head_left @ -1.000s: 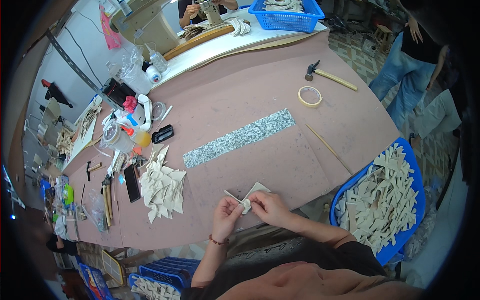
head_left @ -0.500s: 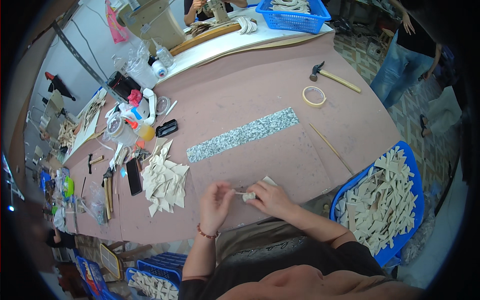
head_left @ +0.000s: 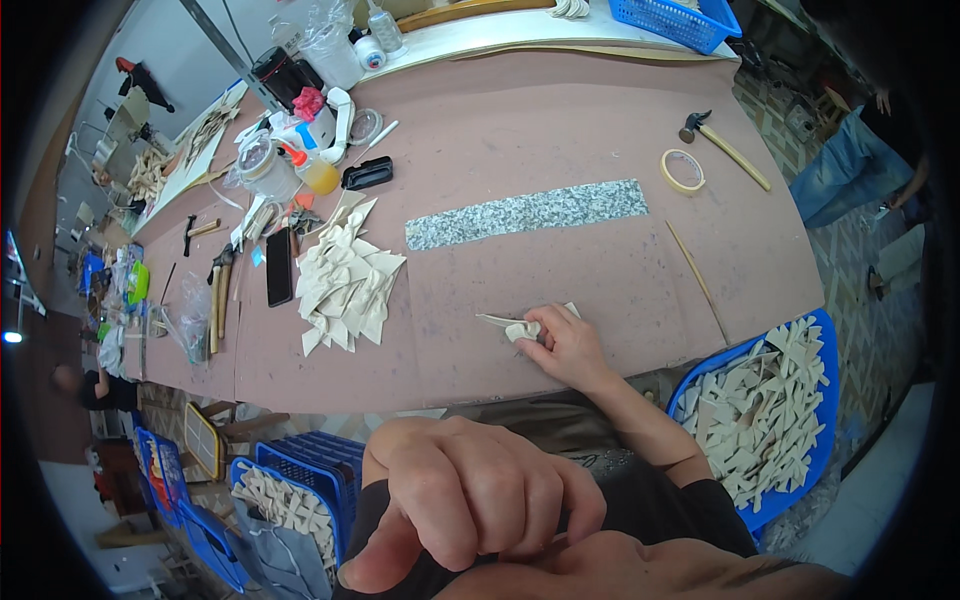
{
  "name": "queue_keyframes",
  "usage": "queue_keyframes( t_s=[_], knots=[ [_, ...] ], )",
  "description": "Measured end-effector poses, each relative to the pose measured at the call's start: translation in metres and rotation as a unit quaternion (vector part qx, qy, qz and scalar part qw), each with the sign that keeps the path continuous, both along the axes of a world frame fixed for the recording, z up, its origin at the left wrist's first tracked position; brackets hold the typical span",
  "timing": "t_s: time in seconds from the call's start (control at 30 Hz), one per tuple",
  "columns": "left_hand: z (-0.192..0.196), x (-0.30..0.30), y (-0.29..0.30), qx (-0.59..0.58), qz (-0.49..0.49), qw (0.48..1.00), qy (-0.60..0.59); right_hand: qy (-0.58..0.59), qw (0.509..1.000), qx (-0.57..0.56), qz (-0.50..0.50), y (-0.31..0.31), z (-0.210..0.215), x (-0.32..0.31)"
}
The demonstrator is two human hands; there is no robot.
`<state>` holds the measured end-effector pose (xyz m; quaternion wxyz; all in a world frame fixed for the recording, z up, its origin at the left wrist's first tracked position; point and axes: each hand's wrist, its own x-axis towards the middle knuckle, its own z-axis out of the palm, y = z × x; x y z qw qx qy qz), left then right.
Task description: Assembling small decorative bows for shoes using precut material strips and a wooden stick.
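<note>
My right hand [head_left: 565,348] rests at the near part of the table, pinching a small folded cream piece [head_left: 518,331] of soft material, leather or cloth. A thin end of it sticks out to the left, and a pale corner shows behind the fingers. Large and close to the camera, my left hand [head_left: 475,490] is raised in front of my chest with its fingers curled. Nothing shows in it, though its palm side is hidden. To the left of my right hand lies a heap of flat cream pieces [head_left: 350,275]. A speckled grey strip [head_left: 528,215] lies beyond my right hand.
A blue basket [head_left: 829,400] of bow-shaped cream pieces stands at the right table edge. On the table lie a thin stick [head_left: 697,281], a tape roll [head_left: 682,171], a hammer [head_left: 725,150] and a phone [head_left: 279,267]. Bottles and jars [head_left: 268,168] crowd the far left.
My left hand has left the cream piece and come up close to the camera. My right hand keeps its hold. The view has shifted, with table things now higher in it.
</note>
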<state>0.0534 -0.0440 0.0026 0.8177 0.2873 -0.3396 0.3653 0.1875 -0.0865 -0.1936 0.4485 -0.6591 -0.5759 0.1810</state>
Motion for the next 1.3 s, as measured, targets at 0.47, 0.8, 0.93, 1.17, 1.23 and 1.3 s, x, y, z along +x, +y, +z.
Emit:
queue_keyframes(
  t_s=[0.47,0.8,0.93,1.17,1.23,1.3],
  knots=[
    [-0.001,-0.02,0.005,0.003,-0.031,0.999,0.026,-0.005,0.999,-0.033,0.0,-0.002,0.004,0.002],
    [0.017,0.0,-0.01,-0.088,0.023,0.996,0.003,-0.002,0.999,-0.032,0.004,-0.002,0.004,0.001],
    [0.045,0.032,-0.051,-0.375,0.269,0.883,-0.084,-0.007,0.999,-0.036,0.006,-0.001,0.004,-0.001],
    [0.006,0.013,0.015,0.081,0.038,0.995,-0.051,-0.003,1.0,-0.005,0.0,0.001,-0.003,0.002],
    [0.007,0.021,0.016,0.094,0.069,0.992,-0.052,0.0,1.0,-0.011,-0.011,-0.001,0.001,0.004],
    [0.007,0.019,0.015,0.082,0.066,0.993,-0.045,0.004,1.0,-0.03,-0.006,-0.003,0.003,0.005]
  ],
)
